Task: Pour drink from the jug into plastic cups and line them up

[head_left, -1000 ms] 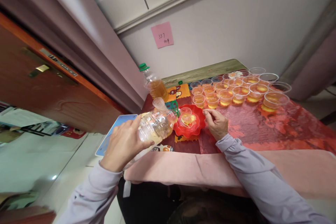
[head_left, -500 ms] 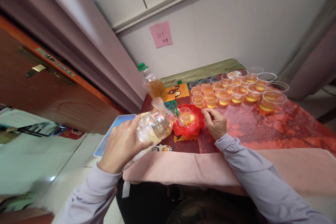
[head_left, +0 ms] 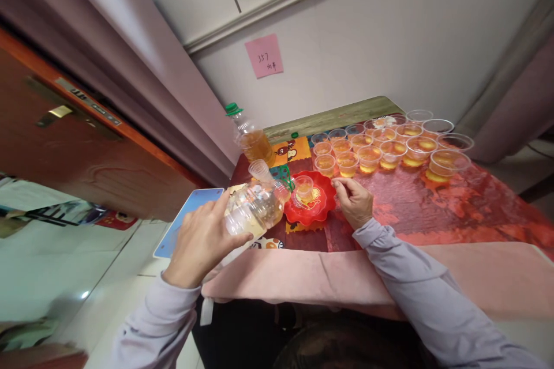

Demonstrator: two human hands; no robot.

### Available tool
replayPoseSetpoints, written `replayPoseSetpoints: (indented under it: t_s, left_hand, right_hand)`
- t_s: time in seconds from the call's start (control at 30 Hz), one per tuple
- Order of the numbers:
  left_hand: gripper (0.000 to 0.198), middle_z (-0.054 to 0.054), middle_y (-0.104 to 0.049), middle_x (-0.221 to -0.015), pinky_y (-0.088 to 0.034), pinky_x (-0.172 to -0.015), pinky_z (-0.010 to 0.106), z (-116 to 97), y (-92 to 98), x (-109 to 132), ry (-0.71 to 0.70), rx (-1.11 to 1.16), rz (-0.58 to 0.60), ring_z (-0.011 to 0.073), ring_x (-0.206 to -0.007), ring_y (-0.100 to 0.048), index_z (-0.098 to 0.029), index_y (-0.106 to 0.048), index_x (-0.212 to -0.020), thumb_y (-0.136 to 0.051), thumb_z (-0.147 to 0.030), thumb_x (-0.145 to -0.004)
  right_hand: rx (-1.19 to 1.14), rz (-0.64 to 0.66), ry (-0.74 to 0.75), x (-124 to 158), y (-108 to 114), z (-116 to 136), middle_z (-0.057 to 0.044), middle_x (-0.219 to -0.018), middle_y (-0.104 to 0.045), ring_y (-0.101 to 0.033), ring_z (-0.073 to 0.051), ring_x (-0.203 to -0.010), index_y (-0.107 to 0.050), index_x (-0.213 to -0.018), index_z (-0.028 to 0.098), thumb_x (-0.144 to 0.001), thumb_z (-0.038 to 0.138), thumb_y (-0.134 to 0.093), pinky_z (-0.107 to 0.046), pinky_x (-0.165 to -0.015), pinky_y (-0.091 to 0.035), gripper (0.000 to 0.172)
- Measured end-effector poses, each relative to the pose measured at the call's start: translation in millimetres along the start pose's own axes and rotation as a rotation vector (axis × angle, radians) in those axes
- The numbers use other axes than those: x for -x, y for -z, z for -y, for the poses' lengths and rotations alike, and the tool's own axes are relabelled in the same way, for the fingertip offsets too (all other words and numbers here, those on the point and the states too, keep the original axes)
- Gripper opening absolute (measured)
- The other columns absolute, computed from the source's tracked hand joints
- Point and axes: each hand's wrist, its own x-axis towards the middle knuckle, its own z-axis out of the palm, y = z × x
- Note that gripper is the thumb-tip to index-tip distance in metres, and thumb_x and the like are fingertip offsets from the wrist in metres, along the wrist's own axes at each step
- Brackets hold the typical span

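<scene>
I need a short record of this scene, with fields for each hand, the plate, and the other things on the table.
Left hand: grips the tilted clear bottle, neck end toward the small cup
Right hand: fingers curled at the red plate, on its right rim; grip unclear
Plate: holds the small cup
Behind: rows of filled cups with amber liquid; upright green-capped bottle
Wall: pink note

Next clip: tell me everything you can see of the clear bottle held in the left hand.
The clear plastic bottle is tipped almost on its side in the air, held round its base in the grip of the left hand. A little amber liquid pools inside. Its green-handled neck points at the small clear cup on the red scalloped dish.
</scene>
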Motion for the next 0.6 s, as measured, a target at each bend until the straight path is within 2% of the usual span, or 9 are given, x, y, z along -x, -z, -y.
replayPoseSetpoints:
  t_s: [0.2,0.33,0.43,0.6]
  left_hand:
    - [0.102,0.020,-0.059,-0.157,-0.046,-0.117,0.054,10.5,-39.8,18.2,0.125,0.201,-0.088,0.0416,-0.144,-0.057,-0.021,-0.037,-0.163,-0.074,-0.067,-0.081]
    - [0.106,0.020,-0.060,-0.156,-0.047,-0.119,0.053,5.6,-71.5,39.5,0.248,0.361,-0.162,0.0390,-0.142,-0.060,-0.017,-0.036,-0.163,-0.078,-0.063,-0.077]
    - [0.101,0.019,-0.061,-0.154,-0.051,-0.117,0.050,1.1,-92.5,56.4,0.313,0.506,-0.252,0.0347,-0.138,-0.062,-0.017,-0.038,-0.161,-0.077,-0.061,-0.079]
    - [0.090,0.018,-0.057,-0.158,-0.044,-0.124,0.051,-5.4,-107.0,77.3,0.396,0.557,-0.367,0.0332,-0.145,-0.058,-0.021,-0.037,-0.158,-0.072,-0.059,-0.084]
  right_hand:
    - [-0.004,-0.002,-0.005,-1.4,0.6,0.3,-0.006,-0.089,-0.083,-0.077,-0.022,-0.078,-0.078,-0.094,0.024,-0.101,0.047,-0.058,-0.033,-0.073,-0.059,0.032]
    - [-0.003,-0.004,0.021,-0.3,1.7,-0.7,-0.007,-0.089,-0.083,-0.076,-0.022,-0.076,-0.079,-0.095,0.022,-0.101,0.047,-0.060,-0.032,-0.070,-0.058,0.032]
    - [0.018,0.012,0.038,2.4,2.3,-3.5,-0.007,-0.087,-0.083,-0.074,-0.021,-0.070,-0.080,-0.096,0.022,-0.101,0.047,-0.061,-0.032,-0.067,-0.056,0.032]
    - [0.025,0.046,0.042,8.5,0.4,-8.5,-0.007,-0.089,-0.083,-0.076,-0.022,-0.075,-0.079,-0.097,0.022,-0.100,0.049,-0.061,-0.034,-0.072,-0.057,0.032]
